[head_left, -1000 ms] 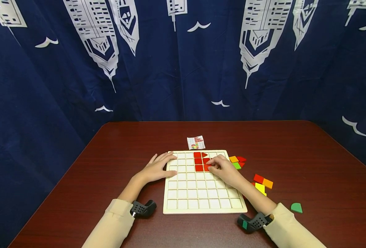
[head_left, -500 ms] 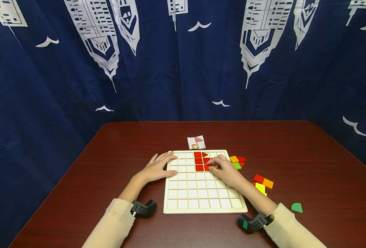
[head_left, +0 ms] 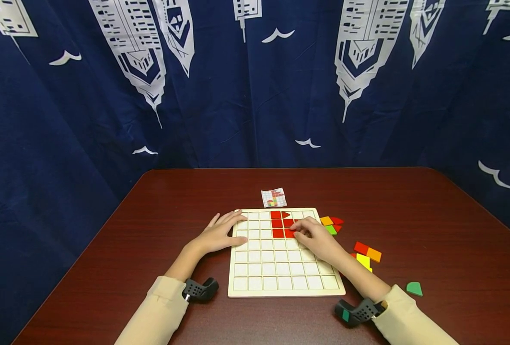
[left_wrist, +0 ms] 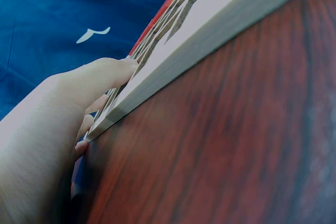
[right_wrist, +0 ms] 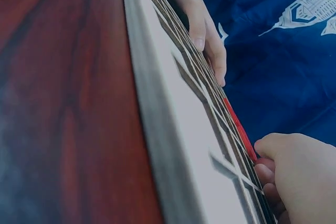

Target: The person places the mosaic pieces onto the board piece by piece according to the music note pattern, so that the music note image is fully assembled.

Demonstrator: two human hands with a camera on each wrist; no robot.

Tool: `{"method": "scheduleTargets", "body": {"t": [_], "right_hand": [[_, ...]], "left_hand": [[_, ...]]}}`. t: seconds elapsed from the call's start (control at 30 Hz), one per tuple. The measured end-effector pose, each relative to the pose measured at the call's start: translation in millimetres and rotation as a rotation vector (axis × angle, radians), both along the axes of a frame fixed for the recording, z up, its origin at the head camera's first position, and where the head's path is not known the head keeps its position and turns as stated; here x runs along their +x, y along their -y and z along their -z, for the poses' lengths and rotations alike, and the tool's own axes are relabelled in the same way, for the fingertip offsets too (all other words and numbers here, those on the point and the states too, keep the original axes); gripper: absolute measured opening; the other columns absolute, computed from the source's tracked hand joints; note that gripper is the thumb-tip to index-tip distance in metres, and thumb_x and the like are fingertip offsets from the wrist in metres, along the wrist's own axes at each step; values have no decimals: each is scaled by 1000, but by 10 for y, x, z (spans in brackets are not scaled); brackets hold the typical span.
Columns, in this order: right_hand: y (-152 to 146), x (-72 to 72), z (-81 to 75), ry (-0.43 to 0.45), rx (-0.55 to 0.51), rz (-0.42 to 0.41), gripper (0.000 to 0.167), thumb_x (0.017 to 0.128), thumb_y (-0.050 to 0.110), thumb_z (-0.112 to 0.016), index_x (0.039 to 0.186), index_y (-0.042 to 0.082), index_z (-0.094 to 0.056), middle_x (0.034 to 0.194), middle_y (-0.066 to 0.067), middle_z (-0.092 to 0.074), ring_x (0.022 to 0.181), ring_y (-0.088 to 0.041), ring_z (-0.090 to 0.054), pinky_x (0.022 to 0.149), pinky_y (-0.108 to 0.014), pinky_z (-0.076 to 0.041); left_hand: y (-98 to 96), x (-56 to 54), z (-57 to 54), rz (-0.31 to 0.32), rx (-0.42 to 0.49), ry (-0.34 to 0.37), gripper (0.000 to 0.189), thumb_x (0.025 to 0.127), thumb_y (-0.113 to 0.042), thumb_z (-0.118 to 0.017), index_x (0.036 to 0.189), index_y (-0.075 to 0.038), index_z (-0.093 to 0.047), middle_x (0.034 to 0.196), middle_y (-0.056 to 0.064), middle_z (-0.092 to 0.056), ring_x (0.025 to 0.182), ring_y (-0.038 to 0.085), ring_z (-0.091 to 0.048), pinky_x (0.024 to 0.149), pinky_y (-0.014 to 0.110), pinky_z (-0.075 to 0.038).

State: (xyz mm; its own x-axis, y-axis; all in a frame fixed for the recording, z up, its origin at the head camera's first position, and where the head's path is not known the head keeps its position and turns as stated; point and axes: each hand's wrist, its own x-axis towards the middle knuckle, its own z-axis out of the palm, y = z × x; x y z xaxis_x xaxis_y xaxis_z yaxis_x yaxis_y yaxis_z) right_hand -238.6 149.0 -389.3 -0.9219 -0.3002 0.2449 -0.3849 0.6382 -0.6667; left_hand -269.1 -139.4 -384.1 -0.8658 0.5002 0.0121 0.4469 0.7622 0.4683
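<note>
My left hand (head_left: 218, 235) rests on the left edge of a pale wooden grid board (head_left: 263, 293), its fingers stretched out and the thumb spread apart. In the left wrist view, the left thumb (left_wrist: 113, 74) lies over the board's rim. Toward the board's upper right, my right hand (head_left: 317, 237) pinches at a red tile (right_wrist: 262, 161) with thumb and forefinger, the tile mostly hidden by the fingers. Beside the fingertips, red square tiles (head_left: 276, 223) sit in the upper grid cells. A red triangular tile (head_left: 285, 214) is in the top row.
Behind the board lies a small printed pattern card (head_left: 274, 197). Right of the board are orange (head_left: 326, 221), light green (head_left: 330, 230), red (head_left: 361, 247) and yellow tiles (head_left: 363, 260). A green rounded piece (head_left: 414, 288) lies farther right. A blue patterned curtain (head_left: 255, 96) hangs behind the table.
My right hand has shifted slightly to the right, showing more of the red tiles by its fingertips. My left hand stays in place on the board.
</note>
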Motion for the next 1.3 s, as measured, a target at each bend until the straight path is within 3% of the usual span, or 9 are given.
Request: {"method": "scheduleTargets", "body": {"t": [0.2,0.47,0.63,0.97,1.17,1.3], "right_hand": [[-59,47,-31,-19,-16,34,13,90,16,-55,99,15,-64,94,1,-60,74,-12,-49,64,-19,-43],[-207,105,-54,-193,43,83,13,90,13,-55,95,17,-66,91,4,-62,72,-10,-46,62,-20,-42],[-375,119,-46,-259,69,100,12,90,13,-55,95,17,-66,90,5,-63,77,-9,-52,67,-24,-45],[-762,215,-59,-260,125,152,13,89,12,-56,99,12,-65,100,-3,-64,97,-26,-59,83,-48,-48],[-933,259,-51,-279,152,179,14,88,10,-56,99,13,-65,97,-3,-64,93,-26,-58,79,-47,-47],[-1045,284,-48,-282,184,201,14,88,12,-57,99,15,-65,96,-2,-64,86,-21,-56,74,-40,-47]], "left_hand": [[-4,-4,-5,-1,-1,-1,61,84,-52,-55,136,-26,-38,152,0,-19,142,19,-12,114,49,3],[-6,-6,-1,2,0,1,62,84,-52,-54,137,-25,-37,152,0,-19,142,19,-12,114,49,4],[-1,-13,7,1,0,-2,62,83,-52,-55,137,-26,-37,152,0,-19,142,18,-12,114,49,3],[0,-13,12,-1,-7,1,61,84,-52,-55,136,-26,-37,152,0,-20,142,18,-12,114,49,4],[2,-12,16,-1,-5,0,61,83,-52,-55,136,-26,-38,152,-1,-20,142,18,-12,114,49,3],[4,-18,19,3,2,-7,61,83,-52,-55,136,-26,-37,152,0,-19,142,18,-13,114,49,3]]}}
